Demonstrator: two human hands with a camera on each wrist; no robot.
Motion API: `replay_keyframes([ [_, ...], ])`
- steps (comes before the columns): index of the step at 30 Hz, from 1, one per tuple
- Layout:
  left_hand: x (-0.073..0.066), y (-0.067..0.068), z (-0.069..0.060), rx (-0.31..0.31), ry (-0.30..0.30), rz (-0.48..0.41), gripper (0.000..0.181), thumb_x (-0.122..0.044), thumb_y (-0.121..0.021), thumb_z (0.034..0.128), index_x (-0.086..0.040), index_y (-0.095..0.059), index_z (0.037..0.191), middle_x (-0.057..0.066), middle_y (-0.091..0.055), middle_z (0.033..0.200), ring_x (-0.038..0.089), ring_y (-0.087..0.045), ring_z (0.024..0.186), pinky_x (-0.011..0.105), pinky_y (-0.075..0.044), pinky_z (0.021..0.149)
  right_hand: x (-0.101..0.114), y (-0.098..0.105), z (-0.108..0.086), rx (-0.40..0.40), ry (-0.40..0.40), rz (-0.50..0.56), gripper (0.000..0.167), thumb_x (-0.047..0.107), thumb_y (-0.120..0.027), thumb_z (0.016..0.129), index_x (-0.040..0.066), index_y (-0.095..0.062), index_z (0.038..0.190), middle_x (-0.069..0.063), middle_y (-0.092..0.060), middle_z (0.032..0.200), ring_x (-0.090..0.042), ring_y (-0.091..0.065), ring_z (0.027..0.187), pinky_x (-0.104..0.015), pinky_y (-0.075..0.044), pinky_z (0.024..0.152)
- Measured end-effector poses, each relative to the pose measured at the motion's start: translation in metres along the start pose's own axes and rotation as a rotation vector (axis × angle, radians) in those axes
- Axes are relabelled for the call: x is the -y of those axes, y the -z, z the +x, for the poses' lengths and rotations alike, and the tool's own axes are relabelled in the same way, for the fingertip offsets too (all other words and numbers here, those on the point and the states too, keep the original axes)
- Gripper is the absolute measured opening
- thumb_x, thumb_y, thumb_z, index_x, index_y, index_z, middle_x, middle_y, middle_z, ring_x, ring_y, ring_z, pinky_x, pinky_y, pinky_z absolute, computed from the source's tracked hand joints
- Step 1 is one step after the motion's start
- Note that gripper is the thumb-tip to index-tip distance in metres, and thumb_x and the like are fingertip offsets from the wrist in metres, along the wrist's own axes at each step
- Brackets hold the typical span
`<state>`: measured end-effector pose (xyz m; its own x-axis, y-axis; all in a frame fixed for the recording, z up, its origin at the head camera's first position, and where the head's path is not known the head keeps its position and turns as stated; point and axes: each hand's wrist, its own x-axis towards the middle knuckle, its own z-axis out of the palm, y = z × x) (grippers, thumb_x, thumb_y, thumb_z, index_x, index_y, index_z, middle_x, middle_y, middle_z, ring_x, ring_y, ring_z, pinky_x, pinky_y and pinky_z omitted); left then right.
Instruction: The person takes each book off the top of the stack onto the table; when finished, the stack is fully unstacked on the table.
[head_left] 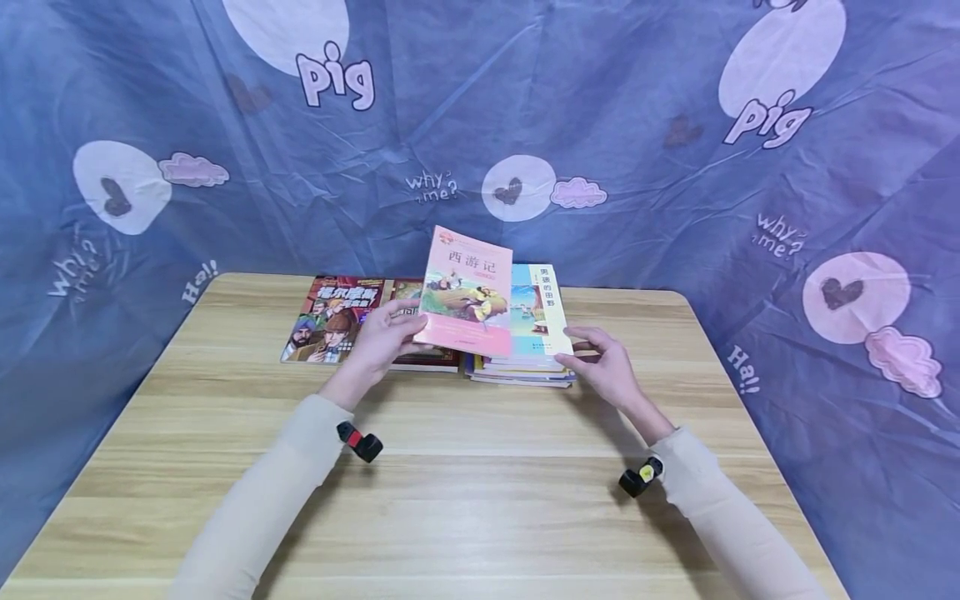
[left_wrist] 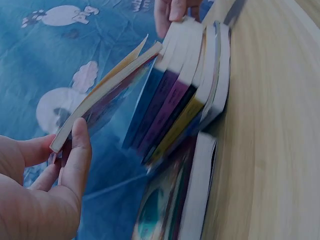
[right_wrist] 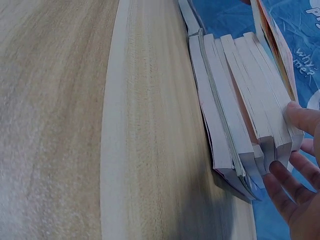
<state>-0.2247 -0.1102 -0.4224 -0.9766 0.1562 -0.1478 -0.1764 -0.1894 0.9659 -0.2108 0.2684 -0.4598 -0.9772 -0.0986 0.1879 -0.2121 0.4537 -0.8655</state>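
Observation:
My left hand point(head_left: 386, 337) pinches a pink paperback book point(head_left: 468, 292) by its lower left corner, thumb on the cover. The book is raised and tilted above the stacks; its page edge shows in the left wrist view. My right hand point(head_left: 609, 371) is at the lower right corner of a blue and white book point(head_left: 557, 321), the top one of a stack. In the right wrist view, the thumb point(right_wrist: 302, 117) lies against that book's edge and the other fingers point(right_wrist: 285, 180) are beside the stack, the contact partly hidden.
Below the top book lie several more books point(head_left: 521, 373) with coloured spines. To their left are a dark red book point(head_left: 427, 358) and a comic-style book point(head_left: 315, 337). The wooden table point(head_left: 480, 492) reaches back to a blue printed cloth point(head_left: 637, 125).

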Motion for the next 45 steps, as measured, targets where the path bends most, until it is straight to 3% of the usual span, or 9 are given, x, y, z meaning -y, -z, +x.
replay_keyframes([
  [6,-0.011,0.037,-0.012,0.005,-0.043,0.023,0.050,-0.001,-0.059,0.1053,0.006,-0.043,0.152,-0.010,-0.075,0.093,0.005,-0.075,0.083,0.025,-0.070,0.079,-0.001,0.001,-0.002,-0.011,0.028,0.008,0.050,0.006,-0.083,0.090,-0.003,-0.066,0.136,-0.027,-0.064,0.136,-0.008,-0.069,0.101,-0.020,-0.065,0.091],
  [10,-0.018,0.064,-0.023,-0.010,-0.052,0.018,0.035,-0.002,-0.060,0.1052,-0.005,-0.053,0.140,-0.011,-0.075,0.094,0.004,-0.075,0.083,0.024,-0.069,0.079,-0.002,0.001,-0.004,-0.017,0.018,0.026,0.049,0.004,-0.083,0.090,-0.003,-0.066,0.136,-0.027,-0.064,0.136,-0.001,-0.067,0.098,-0.018,-0.065,0.091],
  [15,-0.027,0.101,-0.038,-0.035,-0.049,-0.034,0.026,-0.002,-0.064,0.1034,-0.019,-0.059,0.121,-0.008,-0.074,0.093,0.004,-0.073,0.082,0.023,-0.069,0.078,-0.003,0.001,-0.006,-0.021,-0.002,0.028,0.049,0.005,-0.082,0.090,-0.003,-0.066,0.136,-0.027,-0.064,0.137,0.001,-0.067,0.098,-0.015,-0.064,0.090],
  [21,-0.033,0.144,-0.056,-0.051,-0.078,-0.140,0.027,0.003,-0.064,0.1013,-0.020,-0.067,0.115,-0.002,-0.079,0.094,0.009,-0.076,0.080,0.024,-0.069,0.074,-0.004,0.003,-0.009,-0.024,-0.003,0.022,0.045,0.005,-0.081,0.092,-0.004,-0.067,0.134,-0.027,-0.065,0.135,0.002,-0.067,0.099,-0.012,-0.062,0.089],
  [30,-0.038,0.201,-0.076,-0.067,-0.116,-0.254,0.033,0.010,-0.054,0.1039,-0.017,-0.071,0.114,0.004,-0.082,0.094,0.014,-0.080,0.080,0.028,-0.070,0.073,0.000,0.004,-0.010,-0.013,-0.005,0.024,0.043,0.007,-0.080,0.094,-0.004,-0.068,0.134,-0.028,-0.065,0.135,-0.007,-0.072,0.103,-0.009,-0.061,0.087],
  [34,-0.038,0.225,-0.082,-0.092,-0.130,-0.251,0.033,0.010,-0.055,0.1034,-0.016,-0.072,0.113,0.004,-0.082,0.093,0.014,-0.080,0.080,0.029,-0.070,0.071,-0.001,0.004,-0.009,-0.012,-0.013,0.036,0.043,0.006,-0.079,0.094,-0.004,-0.068,0.134,-0.028,-0.065,0.136,-0.002,-0.070,0.101,-0.009,-0.061,0.088],
  [38,-0.036,0.251,-0.086,-0.073,-0.134,-0.241,0.035,0.011,-0.051,0.1046,-0.015,-0.074,0.113,0.004,-0.082,0.094,0.014,-0.080,0.081,0.030,-0.070,0.070,-0.002,0.004,-0.008,-0.011,-0.009,0.033,0.043,0.005,-0.079,0.094,-0.004,-0.067,0.134,-0.028,-0.065,0.136,0.002,-0.069,0.099,-0.010,-0.061,0.088],
  [45,-0.029,0.290,-0.084,-0.079,-0.065,-0.162,0.039,0.008,-0.049,0.1064,-0.021,-0.076,0.110,0.000,-0.081,0.093,0.011,-0.078,0.080,0.028,-0.070,0.069,-0.002,0.005,-0.006,-0.008,-0.026,0.035,0.042,0.005,-0.079,0.093,-0.003,-0.068,0.134,-0.026,-0.066,0.135,0.001,-0.069,0.099,-0.010,-0.062,0.086],
])
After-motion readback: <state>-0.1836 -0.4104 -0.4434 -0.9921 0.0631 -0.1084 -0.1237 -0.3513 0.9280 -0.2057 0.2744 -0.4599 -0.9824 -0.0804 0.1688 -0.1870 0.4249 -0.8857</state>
